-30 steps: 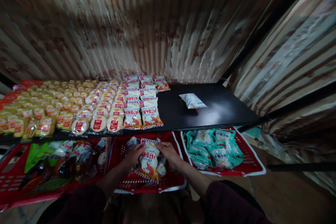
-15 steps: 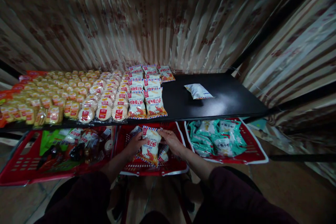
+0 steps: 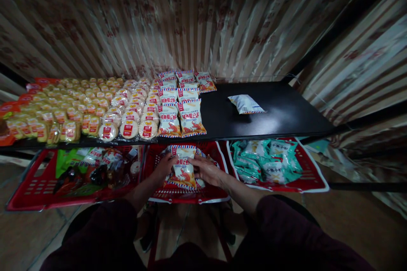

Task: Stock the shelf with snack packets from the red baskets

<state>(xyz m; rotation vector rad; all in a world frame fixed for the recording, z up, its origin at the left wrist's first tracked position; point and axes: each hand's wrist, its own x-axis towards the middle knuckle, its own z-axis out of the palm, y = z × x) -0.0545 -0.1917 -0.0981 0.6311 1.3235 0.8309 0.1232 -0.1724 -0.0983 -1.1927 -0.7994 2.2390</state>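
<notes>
Snack bag (image 3: 183,174), white and orange: getting held right between the fingers of both hands, just above the middle basket (image 3: 199,199). Clamping on the left edge with the left hand (image 3: 163,168), pressing the thumb near the top. Gripping the other edge with the right hand (image 3: 209,171), laying the thumb over the upper corner and curling fingers around the side. Can't tell how far behind the pack the fingertips are reaching.

Looking light and puffy, so probably handling like a soft little pillow. Likely getting a bit slippery on that shiny film, and maybe crushing whatever's inside if squeezing hard. Going with a gentle hold on both side edges seems right, or pinching the flat top seam.

Moving outward from the fingers: seeing more packs in the basket underneath, then a left basket (image 3: 32,192) of mixed packets and a right basket (image 3: 310,175) full of teal bags (image 3: 275,169). Just beyond the fingertips, spotting the black shelf (image 3: 219,123) with matching bags (image 3: 192,117), plus round crackers (image 3: 129,126) and yellow packs (image 3: 70,130) farther left. Ahead and to the right, noticing a lone bag (image 3: 246,104) lying apart.
</notes>
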